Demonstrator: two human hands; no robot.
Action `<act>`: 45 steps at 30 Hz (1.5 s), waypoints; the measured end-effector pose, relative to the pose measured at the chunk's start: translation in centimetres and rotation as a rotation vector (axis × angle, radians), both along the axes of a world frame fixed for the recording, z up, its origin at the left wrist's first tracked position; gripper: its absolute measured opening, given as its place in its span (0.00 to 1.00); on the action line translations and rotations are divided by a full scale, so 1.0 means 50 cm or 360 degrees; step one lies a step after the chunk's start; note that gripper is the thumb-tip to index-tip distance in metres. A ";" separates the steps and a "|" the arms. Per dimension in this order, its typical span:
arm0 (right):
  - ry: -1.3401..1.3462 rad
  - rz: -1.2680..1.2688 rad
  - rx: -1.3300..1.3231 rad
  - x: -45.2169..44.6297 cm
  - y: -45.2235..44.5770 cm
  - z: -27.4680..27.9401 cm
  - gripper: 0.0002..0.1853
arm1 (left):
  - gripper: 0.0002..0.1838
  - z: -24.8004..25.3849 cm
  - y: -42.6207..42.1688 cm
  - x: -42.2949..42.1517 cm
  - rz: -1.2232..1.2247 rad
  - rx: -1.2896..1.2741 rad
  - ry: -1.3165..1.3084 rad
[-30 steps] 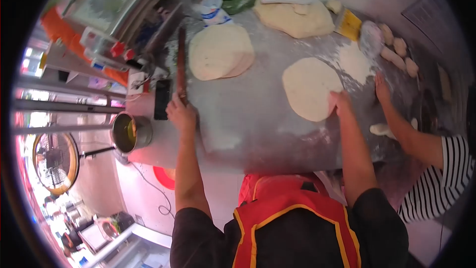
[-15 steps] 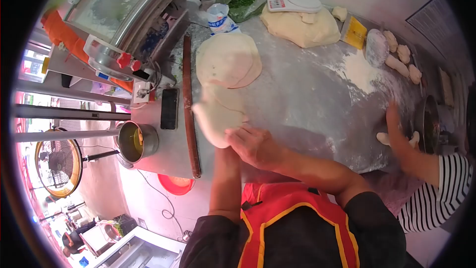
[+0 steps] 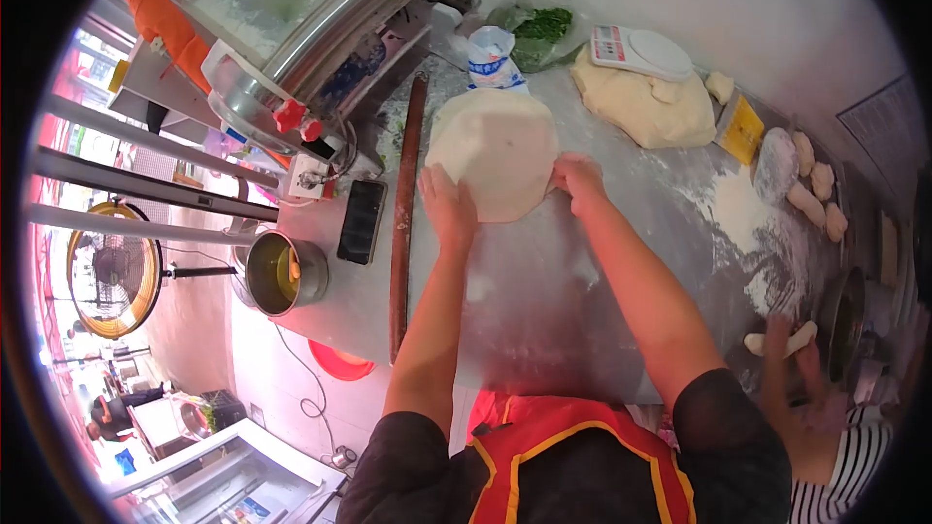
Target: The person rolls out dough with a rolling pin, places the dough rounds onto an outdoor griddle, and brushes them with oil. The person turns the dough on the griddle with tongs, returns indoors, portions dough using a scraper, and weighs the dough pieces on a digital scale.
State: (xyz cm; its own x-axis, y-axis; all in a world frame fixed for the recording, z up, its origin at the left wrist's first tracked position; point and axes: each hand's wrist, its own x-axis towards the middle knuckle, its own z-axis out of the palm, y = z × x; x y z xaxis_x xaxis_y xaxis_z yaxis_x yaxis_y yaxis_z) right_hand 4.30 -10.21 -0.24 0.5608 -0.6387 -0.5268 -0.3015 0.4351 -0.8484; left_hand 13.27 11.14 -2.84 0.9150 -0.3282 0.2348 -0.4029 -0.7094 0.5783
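A round, thin dough sheet (image 3: 495,150) lies flat on the metal table, with a faint shadow across its upper half. Over its lower left edge rests my left hand (image 3: 449,206), fingers extended and touching the dough. At the sheet's right edge, my right hand (image 3: 580,181) has its fingers closed on the rim. Any sheets underneath are hidden by the top one. Left of the dough runs a long brown wooden rolling stick (image 3: 406,223), apart from both hands.
Behind the sheet stand a white-and-blue bag (image 3: 492,60), greens in plastic (image 3: 542,27) and a large dough mass (image 3: 646,107) carrying a scale (image 3: 649,51). A phone (image 3: 362,221) and metal pot (image 3: 283,274) are left. A co-worker's hand (image 3: 782,369) is near dough pieces at right.
The dough sheet my hands held together nearer the front edge now lies spread over the stack. My hands have moved forward and apart. The view has shifted, and the co-worker's arm has moved.
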 end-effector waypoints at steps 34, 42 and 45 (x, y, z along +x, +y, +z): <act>-0.0493 0.2100 -0.2693 -0.178 0.428 0.383 0.22 | 0.22 0.237 0.086 -0.207 0.0247 -0.2472 0.1169; -0.1321 0.2113 -0.2298 -0.258 0.478 0.403 0.28 | 0.19 0.453 0.327 -0.473 0.0344 -0.0932 0.0111; -0.1525 0.2163 -0.2075 -0.285 0.557 0.375 0.30 | 0.17 0.545 0.417 -0.599 0.0551 -0.0500 -0.0084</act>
